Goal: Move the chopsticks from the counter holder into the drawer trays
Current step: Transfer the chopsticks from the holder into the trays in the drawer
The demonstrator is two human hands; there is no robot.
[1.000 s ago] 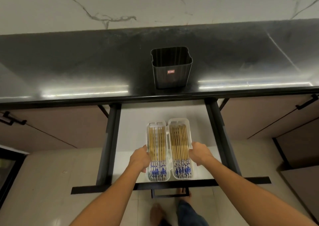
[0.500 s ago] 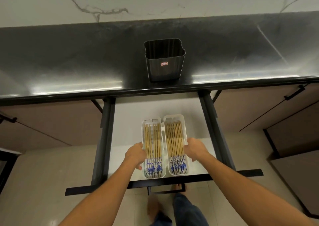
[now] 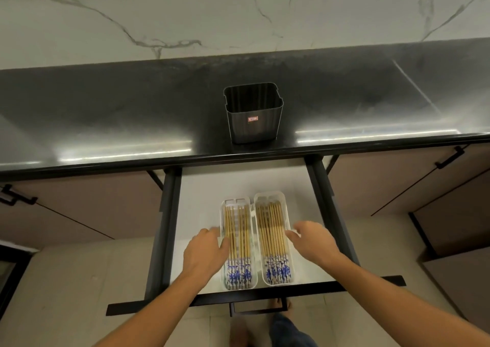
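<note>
Transfer looks done: black ribbed holder (image 3: 254, 124) empty, bamboo chopsticks (image 3: 270, 230) fill clear plastic trays (image 3: 269, 195). Left hand (image 3: 205, 254), right hand (image 3: 315, 243) loose, gripping nothing; next we shut drawer (image 3: 212, 187).

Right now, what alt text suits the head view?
Two white trays full of chopsticks lie side by side in an open drawer, the left hand and right hand at their outer edges. The black holder on the counter looks empty.

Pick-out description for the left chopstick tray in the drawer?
Below the black counter, under the dark holder, the open white drawer holds two clear chopstick trays side by side. Take the left tray, by the left hand. Unlike the right tray, its far end has two slots and it sits nearer the drawer front.
</note>
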